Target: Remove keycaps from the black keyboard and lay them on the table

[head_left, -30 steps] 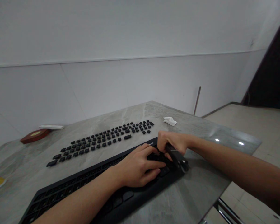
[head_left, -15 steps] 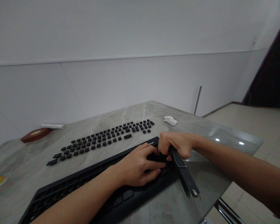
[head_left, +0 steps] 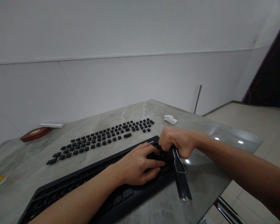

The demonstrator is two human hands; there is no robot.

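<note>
Right now your right hand (head_left: 177, 143) is closed in a fist around the top of a flat black tool (head_left: 180, 172), its grip wrapped fully about the handle while the long blade slants down toward the lower middle of the frame, past the keyboard's right end. Your left hand (head_left: 140, 166) lies palm down on the black keyboard (head_left: 84, 183), fingers spread over its right-hand part and holding nothing; its fingertips sit just beside the right fist. Above the keyboard, rows of loose black keycaps (head_left: 102, 138) are laid out on the grey counter (head_left: 200, 183). A crumpled white tissue (head_left: 170, 119) rests further back, and a reddish-brown block (head_left: 35, 134) lies at middle left by the wall.
</note>
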